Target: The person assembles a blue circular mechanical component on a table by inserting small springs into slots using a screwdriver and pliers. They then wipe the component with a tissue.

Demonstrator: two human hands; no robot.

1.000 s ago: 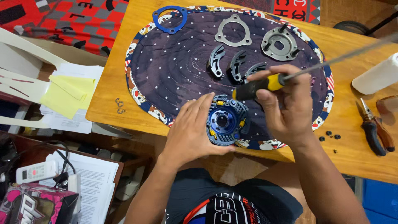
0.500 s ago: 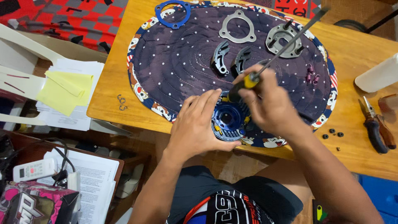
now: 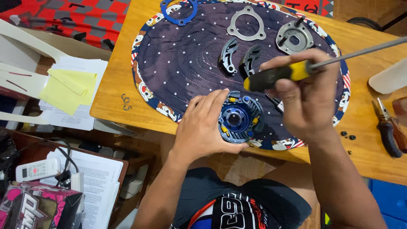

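Observation:
A round blue clutch assembly with small yellow springs point(image 3: 238, 119) lies at the near edge of a dark oval quilted mat point(image 3: 182, 63). My left hand point(image 3: 203, 125) grips its left side, fingers curled over the rim. My right hand point(image 3: 307, 99) hovers just right of it and holds a long screwdriver by its black and yellow handle point(image 3: 275, 75). The steel shaft point(image 3: 360, 51) points up and to the right, away from the assembly.
On the mat lie two black curved shoes point(image 3: 238, 60), a grey triangular plate point(image 3: 246, 24), a round grey hub point(image 3: 294, 38) and a blue gasket ring point(image 3: 179, 12). Pliers point(image 3: 385, 127) and small black nuts point(image 3: 347, 135) sit on the wooden table at right. Papers point(image 3: 72, 91) lie left.
My right hand has swung the screwdriver so the shaft lies flatter, pointing to the right. My left hand stays on the blue assembly.

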